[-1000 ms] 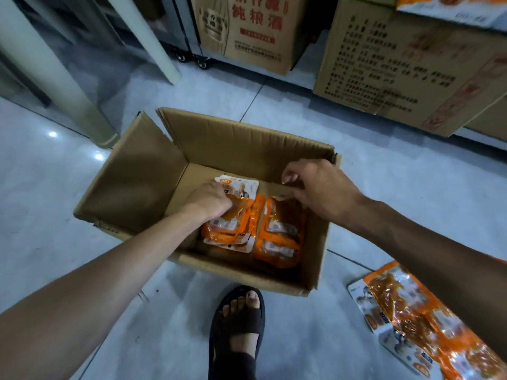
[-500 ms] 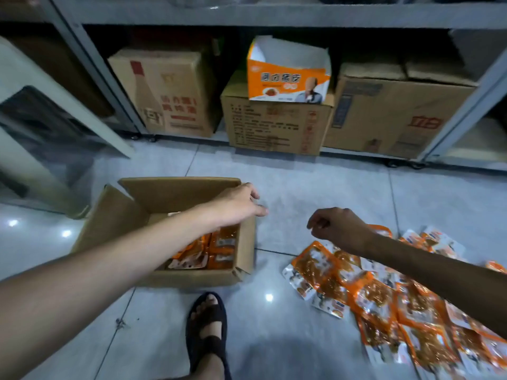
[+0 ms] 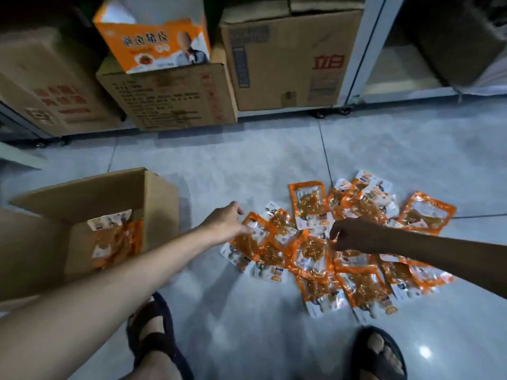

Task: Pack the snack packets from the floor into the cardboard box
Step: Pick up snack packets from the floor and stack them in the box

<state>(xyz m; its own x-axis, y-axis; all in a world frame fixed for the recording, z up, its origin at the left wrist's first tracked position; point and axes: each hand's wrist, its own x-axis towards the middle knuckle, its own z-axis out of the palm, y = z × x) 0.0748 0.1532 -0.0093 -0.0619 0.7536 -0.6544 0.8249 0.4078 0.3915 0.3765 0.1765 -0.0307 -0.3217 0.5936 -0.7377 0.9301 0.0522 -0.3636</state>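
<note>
On the floor (image 3: 247, 165), at roughly 3 o'clock from the cardboard box (image 3: 162, 198), a loose spread of orange snack packets (image 3: 365, 286) is recorded, many overlapping, with long axes running in mixed directions. Several packets (image 3: 115, 239) are already lodged inside the box, which stands open-topped at 9 o'clock in the head view, well apart from the far edge of the spread but near its closest edge. Left hand (image 3: 225, 223): extended toward 1 o'clock, fingers apart and loosely straightened, tips resting at or just above the nearest packet (image 3: 253, 237); contact cannot be confirmed. That packet lies at the 9 o'clock margin of the pile, long axis slanted from about 1 to 7 o'clock, directly ahead of the left fingertips, so the left hand is judged the nearer to it. Right hand (image 3: 354, 235): lowered over the middle of the pile, fingers curled and drawn together as if pinching at a packet edge; whether anything is actually gripped cannot be told. Step judged in hand: picking up the next packets. Much of the pile remains unpacked. Also noted: stored cartons (image 3: 285, 58) on low shelving at 12 o'clock, an orange display carton (image 3: 153, 42) atop one, and two sandalled feet (image 3: 153, 341) at 6 o'clock.
</note>
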